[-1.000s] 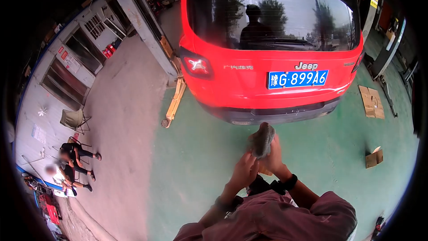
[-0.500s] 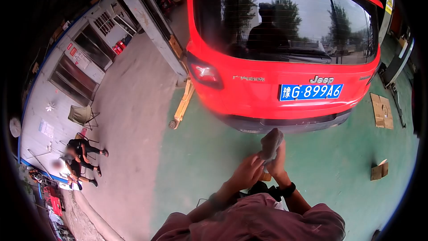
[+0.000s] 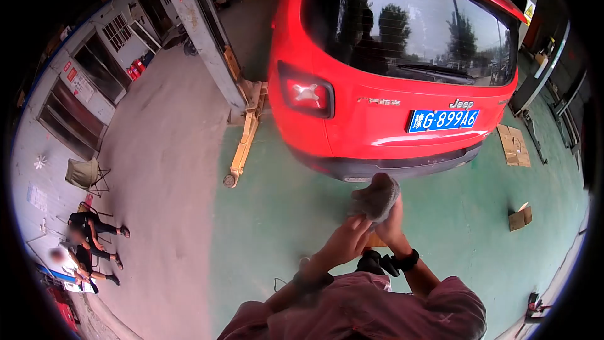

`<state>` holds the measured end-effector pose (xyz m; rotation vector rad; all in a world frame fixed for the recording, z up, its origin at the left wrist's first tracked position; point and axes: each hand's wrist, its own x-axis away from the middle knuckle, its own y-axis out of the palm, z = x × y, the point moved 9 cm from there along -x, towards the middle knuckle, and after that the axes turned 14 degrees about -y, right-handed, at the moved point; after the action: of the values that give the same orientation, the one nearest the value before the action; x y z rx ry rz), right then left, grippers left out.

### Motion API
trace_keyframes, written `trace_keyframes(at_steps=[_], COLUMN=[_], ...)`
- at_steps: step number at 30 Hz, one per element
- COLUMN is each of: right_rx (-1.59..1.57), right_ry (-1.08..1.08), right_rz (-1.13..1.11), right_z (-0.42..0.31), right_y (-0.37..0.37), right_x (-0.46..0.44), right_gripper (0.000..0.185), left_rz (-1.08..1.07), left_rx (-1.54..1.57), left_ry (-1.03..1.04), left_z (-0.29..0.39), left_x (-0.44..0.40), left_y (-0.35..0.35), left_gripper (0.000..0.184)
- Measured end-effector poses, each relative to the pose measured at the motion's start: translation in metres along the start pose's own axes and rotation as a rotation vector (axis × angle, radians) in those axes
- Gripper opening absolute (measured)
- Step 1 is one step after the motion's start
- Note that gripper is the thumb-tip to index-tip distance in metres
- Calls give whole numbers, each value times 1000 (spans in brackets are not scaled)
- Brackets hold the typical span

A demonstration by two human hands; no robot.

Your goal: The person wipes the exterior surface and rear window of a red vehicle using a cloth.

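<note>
Right hand (image 3: 392, 225) clamped on grey cloth (image 3: 379, 204), left hand (image 3: 343, 241) touching it, grip unclear, red car (image 3: 371, 127) badged "Jeep", plate (image 3: 443, 121) "豫G·899A6"

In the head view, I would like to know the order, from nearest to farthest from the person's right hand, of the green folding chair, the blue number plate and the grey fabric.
1. Grey fabric: directly at the right hand.
2. Blue number plate: ahead, slightly right, on the red car.
3. Green folding chair: far left, by the wall.
</note>
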<state>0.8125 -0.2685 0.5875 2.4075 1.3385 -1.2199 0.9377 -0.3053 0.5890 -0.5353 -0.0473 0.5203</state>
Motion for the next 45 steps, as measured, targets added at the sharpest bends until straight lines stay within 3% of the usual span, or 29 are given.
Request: trace_keyframes(at_steps=[4,6,12,15,22,26,28,32,34,36,39,40,42,44,45], right_rx=[135,132,239,399,377,448,405,274,209,212,141,163,209,213,271], right_ry=[45,64,6,12,-61,-144,-147,-286,-223,-289,-378,-356,-332,-316,-287], right_rz=[118,117,240,168,7,-34,-56,-131,-193,-250,-224,-169,-53,52,-19], right_z=[-34,-53,-106,-123,-155,-180,-188,-199,-211,-232,-266,-261,-248,-244,-239], right_y=[66,101,146,165,213,231,248,317,356,387,397,390,374,348,339], right_x=[31,34,26,24,2,-16,-18,0,16,34,37,42,50,41,33], right_gripper=[66,64,63,65,67,70,71,71,67,60,45,47,53,47,45], left_rz=[-45,-90,-12,-8,-35,92,156,237,264,314,377,374,429,451,527], left_rx=[5,-14,-52,-6,120,7,-23,-213,-307,-240,-263,-297,-333,-312,-334], left_ry=[39,-8,150,183,259,295,287,78,-29,-70,-176,-224,-177,-63,-16], left_z=[-26,-44,-50,-55,-54,-53,-52,-67,-78,-86,-96,-96,-96,-81,-85], left_x=[59,83,127,149,167,184,204,274,322,363,396,404,411,391,380], left_y=[-48,-65,-111,-132,-187,-214,-228,-256,-273,-289,-296,-296,-297,-312,-319], left_gripper=[47,48,43,42,41,36,33,27,29,36,46,52,72,75,75])
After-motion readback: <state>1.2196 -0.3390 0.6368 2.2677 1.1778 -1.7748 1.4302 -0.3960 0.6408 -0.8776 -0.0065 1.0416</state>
